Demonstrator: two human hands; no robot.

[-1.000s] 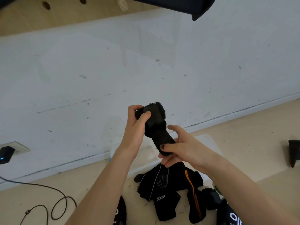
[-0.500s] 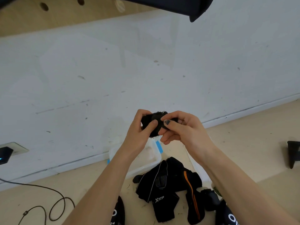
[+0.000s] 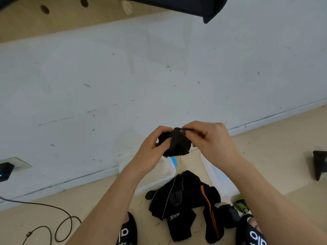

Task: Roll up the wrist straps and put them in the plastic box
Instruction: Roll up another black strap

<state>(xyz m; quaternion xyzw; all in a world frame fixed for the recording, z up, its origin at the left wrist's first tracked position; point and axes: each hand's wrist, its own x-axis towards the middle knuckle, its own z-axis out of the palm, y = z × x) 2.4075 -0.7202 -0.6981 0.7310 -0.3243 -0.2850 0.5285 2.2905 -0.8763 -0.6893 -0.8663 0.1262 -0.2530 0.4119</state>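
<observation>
While both hands are working mid-air, the left hand (image 3: 152, 152) is clamping the near-finished rolled strap (image 3: 177, 145); the right hand (image 3: 210, 138) is pinching its loose end. Below the grip, the plastic box (image 3: 164, 175) is seemingly holding nothing yet. Nearer than the grip, unrolled straps (image 3: 185, 206) are waiting on the floor.

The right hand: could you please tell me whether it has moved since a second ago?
Yes. The right hand has risen from low beside the plastic box up toward the wall, meeting the left hand on the rolled wrist strap.
</observation>
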